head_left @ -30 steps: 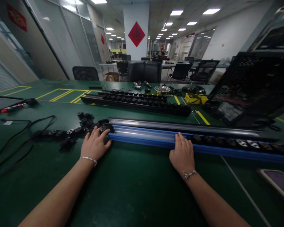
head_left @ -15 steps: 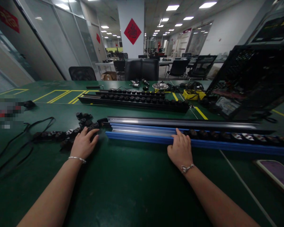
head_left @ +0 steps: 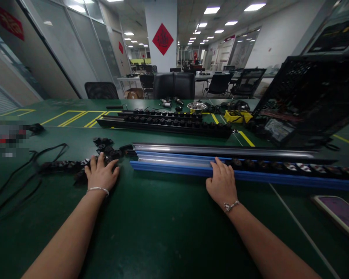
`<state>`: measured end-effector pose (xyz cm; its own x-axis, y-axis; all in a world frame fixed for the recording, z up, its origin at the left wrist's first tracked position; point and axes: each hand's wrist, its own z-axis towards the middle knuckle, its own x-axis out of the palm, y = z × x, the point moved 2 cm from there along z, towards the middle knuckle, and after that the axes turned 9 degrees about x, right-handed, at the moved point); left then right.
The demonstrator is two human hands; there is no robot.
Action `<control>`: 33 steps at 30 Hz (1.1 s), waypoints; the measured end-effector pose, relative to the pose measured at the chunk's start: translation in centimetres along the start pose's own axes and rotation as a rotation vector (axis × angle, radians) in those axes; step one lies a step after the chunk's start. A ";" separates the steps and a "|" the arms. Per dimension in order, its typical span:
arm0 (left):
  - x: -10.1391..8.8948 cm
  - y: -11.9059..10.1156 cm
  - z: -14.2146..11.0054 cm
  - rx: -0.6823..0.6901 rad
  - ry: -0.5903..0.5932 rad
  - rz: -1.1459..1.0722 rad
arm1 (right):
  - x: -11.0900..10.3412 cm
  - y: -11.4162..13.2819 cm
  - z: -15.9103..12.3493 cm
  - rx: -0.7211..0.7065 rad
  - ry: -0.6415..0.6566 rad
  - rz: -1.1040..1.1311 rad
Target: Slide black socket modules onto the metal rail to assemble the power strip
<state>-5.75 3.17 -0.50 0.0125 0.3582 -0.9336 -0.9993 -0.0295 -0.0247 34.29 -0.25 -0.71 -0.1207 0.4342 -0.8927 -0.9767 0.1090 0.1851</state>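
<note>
My left hand (head_left: 101, 173) lies flat, fingers spread, on a chain of small black parts (head_left: 72, 166) strung along the green table, left of a long blue rail (head_left: 174, 166). My right hand (head_left: 222, 182) rests on the rail's near edge about midway along, fingers curled over it beside a row of black parts (head_left: 279, 167) seated in the channel. A grey metal rail (head_left: 221, 151) lies just behind the blue one. Both wrists wear thin bracelets.
Two black rails filled with round parts (head_left: 165, 122) lie farther back. A black crate (head_left: 311, 97) stands at the right, with a yellow box (head_left: 235, 115) and metal bowl (head_left: 196, 106) behind. Black cables (head_left: 26, 170) trail at left; a phone (head_left: 340, 215) lies near right.
My left hand slid left, off the end of the blue rail and onto the loose chain of black parts. My right hand stayed on the rail.
</note>
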 end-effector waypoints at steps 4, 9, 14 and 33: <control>-1.3 -3.6 -0.6 0.177 -0.198 -0.026 | -0.2 0.2 0.0 -0.002 0.000 -0.010; -1.3 -9.5 -1.7 0.514 -0.112 -0.132 | -1.1 -0.6 0.4 -0.014 -0.146 0.029; -0.4 -11.0 -2.0 0.616 -0.007 -0.165 | -1.4 -1.9 0.8 0.144 -0.303 0.057; -0.8 -11.0 -2.1 0.608 -0.031 -0.175 | -1.0 -0.3 0.1 0.035 -0.204 0.285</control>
<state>5.27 1.25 -0.29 0.1859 0.3371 -0.9229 -0.8245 0.5644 0.0401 34.71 -0.58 0.17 -0.3462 0.6207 -0.7035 -0.9017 -0.0131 0.4322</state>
